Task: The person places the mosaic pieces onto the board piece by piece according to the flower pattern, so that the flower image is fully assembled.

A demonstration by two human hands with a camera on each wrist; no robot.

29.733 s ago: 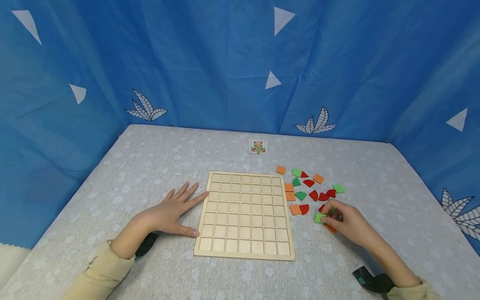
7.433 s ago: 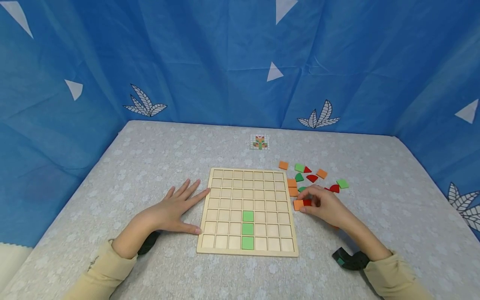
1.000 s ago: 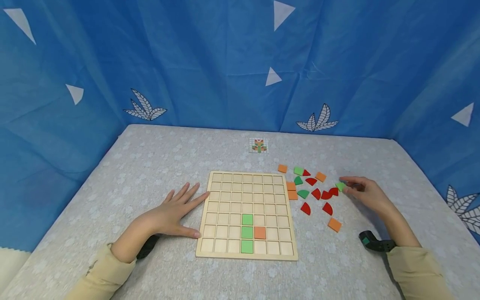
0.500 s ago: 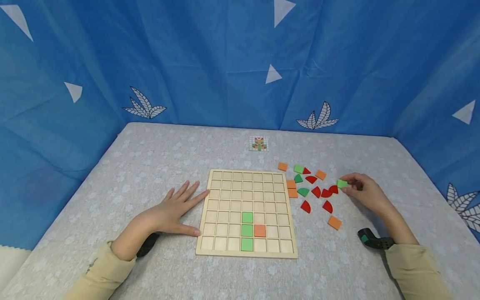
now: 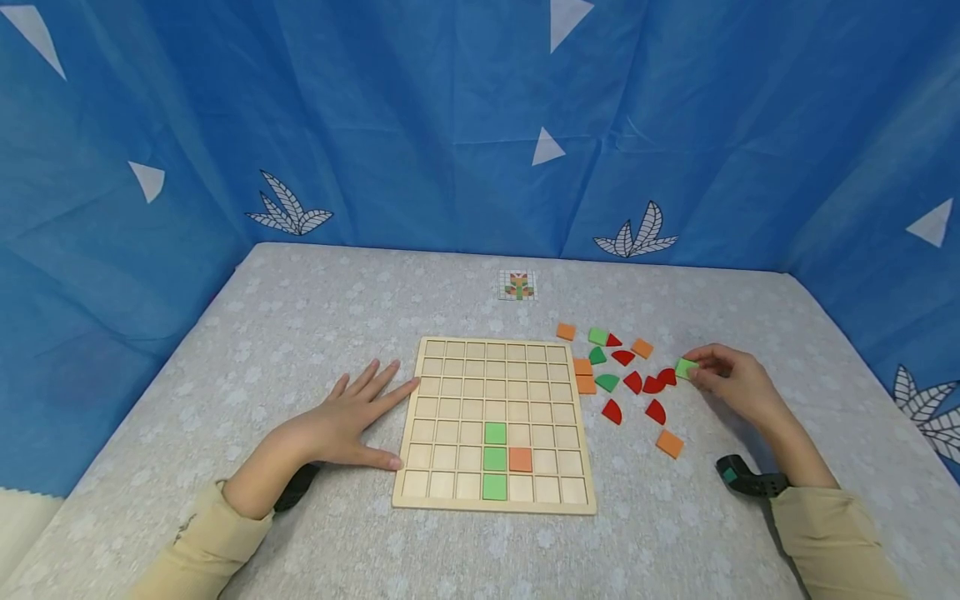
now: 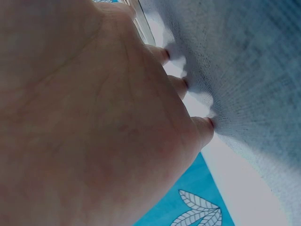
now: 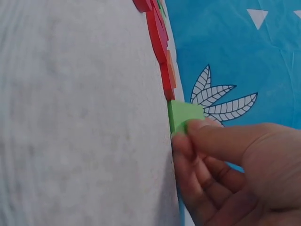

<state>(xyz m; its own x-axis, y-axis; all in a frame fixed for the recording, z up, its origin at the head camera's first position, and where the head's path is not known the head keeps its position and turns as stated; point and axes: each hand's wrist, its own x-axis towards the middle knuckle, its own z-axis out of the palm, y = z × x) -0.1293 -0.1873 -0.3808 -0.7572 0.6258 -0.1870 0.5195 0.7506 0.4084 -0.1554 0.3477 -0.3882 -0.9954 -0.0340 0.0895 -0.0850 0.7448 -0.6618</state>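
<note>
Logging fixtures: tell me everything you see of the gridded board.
The gridded board is pale, wood-looking and roughly square, with dividers forming seven by seven cells. It lies flat on the patterned tablecloth. Three light-green square tiles sit in the middle column's three near-side cells; an orange square tile sits right of the middle one. The left hand appears to touch its left edge with thumb and index finger. Two more orange tiles lie at its right edge, contact unclear.
</note>
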